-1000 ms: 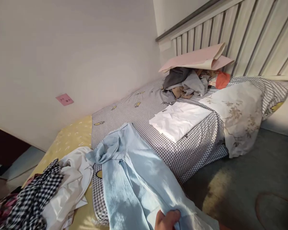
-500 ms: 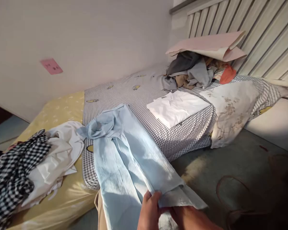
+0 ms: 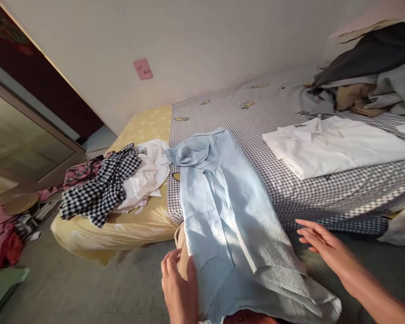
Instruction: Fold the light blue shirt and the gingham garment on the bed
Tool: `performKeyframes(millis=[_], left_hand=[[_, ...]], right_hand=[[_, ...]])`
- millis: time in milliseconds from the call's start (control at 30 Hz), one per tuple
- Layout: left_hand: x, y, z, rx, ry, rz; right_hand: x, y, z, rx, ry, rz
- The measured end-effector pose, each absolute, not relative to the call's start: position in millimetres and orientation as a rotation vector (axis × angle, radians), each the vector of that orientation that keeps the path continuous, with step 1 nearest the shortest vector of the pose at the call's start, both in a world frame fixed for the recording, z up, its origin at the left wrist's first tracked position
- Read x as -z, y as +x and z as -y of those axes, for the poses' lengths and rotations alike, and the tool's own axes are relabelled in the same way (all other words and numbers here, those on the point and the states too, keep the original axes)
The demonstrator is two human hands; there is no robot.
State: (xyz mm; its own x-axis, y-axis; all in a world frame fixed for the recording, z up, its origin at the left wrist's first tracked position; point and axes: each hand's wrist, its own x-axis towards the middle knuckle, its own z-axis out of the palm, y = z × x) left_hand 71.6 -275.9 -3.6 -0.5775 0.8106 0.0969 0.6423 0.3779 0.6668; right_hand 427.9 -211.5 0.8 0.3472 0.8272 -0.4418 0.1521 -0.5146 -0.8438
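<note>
A light blue shirt (image 3: 241, 216) lies spread lengthwise, its collar end on the bed and its lower end hanging toward me. My left hand (image 3: 179, 285) is at the shirt's lower left edge, thumb and fingers apart, beside some beige cloth (image 3: 182, 252). Whether the fingertips press on the shirt I cannot tell. To the right of the shirt, my right hand (image 3: 319, 238) is in the air with fingers stretched out, holding nothing. A folded white garment (image 3: 340, 146) rests on the checked bedsheet to the right.
On the yellow sheet (image 3: 151, 119) at left lie a white garment (image 3: 146, 173) and a black-and-white checked garment (image 3: 101, 189). A heap of dark and grey clothes (image 3: 374, 67) sits at the back right. A green stool (image 3: 3, 288) stands on the floor at lower left.
The view has swung left. My hands, earlier close together at the shirt's right front part, are now apart: the left at its left edge, the right off the cloth. The lower end is spread wider.
</note>
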Motion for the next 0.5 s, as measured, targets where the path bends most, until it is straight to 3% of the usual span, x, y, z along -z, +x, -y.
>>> performKeyframes(millis=[200, 333, 500], left_hand=[[34.3, 55.0, 269.8, -0.678, 1.387, -2.415], [39.0, 70.5, 270.7, -0.609, 1.437, -2.369], [27.1, 66.8, 268.3, -0.89, 1.298, -2.131]], right_hand=[[18.9, 397.6, 219.1, -1.86, -1.616, 0.528], [3.5, 391.1, 230.6, -1.747, -1.644, 0.497], [-24.9, 394.8, 226.0, -1.576, -1.748, 0.581]])
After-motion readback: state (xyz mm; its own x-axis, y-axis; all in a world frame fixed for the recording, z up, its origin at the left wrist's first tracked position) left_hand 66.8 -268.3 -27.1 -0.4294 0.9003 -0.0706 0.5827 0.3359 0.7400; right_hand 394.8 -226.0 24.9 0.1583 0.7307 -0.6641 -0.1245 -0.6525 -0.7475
